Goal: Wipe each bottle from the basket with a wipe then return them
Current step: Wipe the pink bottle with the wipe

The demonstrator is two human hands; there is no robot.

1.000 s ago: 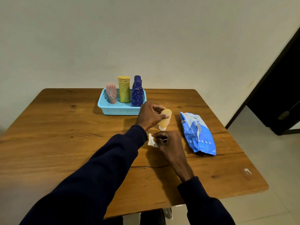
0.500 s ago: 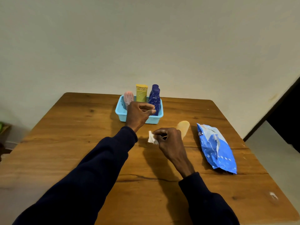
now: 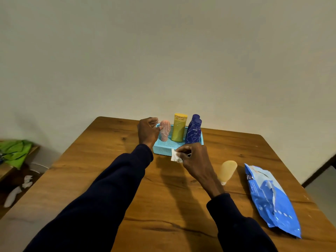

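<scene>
Bottles: three stand upright in the light blue basket (image 3: 161, 149) at the far middle of the wooden surface (image 3: 91, 179). They are a pink bottle (image 3: 165, 130) on the left, a yellow bottle (image 3: 179, 128) in the middle and a dark blue bottle (image 3: 194, 130) on the right. A fourth, pale orange bottle (image 3: 228, 170) lies on the surface to the right, cap end toward the near side, just left of the blue wipe pack (image 3: 271, 199).

The left hand (image 3: 148, 131) reaches out at the basket's left end, fingers (image 3: 153, 121) curled and thumb at the pink bottle's side. Whether it actually grips the bottle cannot be told. The right hand (image 3: 194, 159) is raised in front of the basket's near wall, its fingers pinching a crumpled white wipe (image 3: 175, 155).

Half a second ago the left hand hung before the middle of the basket; it has since moved left to the pink bottle. The right hand has carried the wipe farther, up to the basket. The pale orange bottle stays lying where it was.
</scene>
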